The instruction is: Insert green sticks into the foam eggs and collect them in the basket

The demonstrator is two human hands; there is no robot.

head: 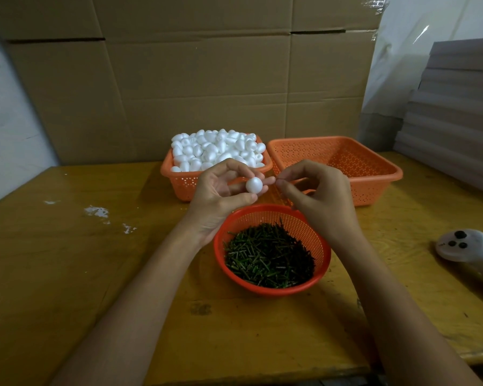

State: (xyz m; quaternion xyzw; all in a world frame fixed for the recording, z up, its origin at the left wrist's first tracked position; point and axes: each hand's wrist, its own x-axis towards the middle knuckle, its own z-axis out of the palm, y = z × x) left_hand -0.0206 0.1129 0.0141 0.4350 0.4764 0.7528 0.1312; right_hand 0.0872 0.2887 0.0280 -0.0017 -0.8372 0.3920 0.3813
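so the left hand [218, 196] has its grip curled round one foam egg [254, 186] just above the round basket [273, 208] of green sticks [268, 254] on the desk [95, 260], and the right hand [318, 196] sits just beside it, grip narrow, pinching a thin stick [280, 180] near the egg

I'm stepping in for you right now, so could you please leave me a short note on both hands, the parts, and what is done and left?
Left hand holds one foam egg.
Right hand pinches what looks like a thin stick beside it, not visibly inserted.
Full egg basket back left; green sticks in the round basket in front.
Right rear basket shows no finished eggs.
Left: insert, drop in, repeat.
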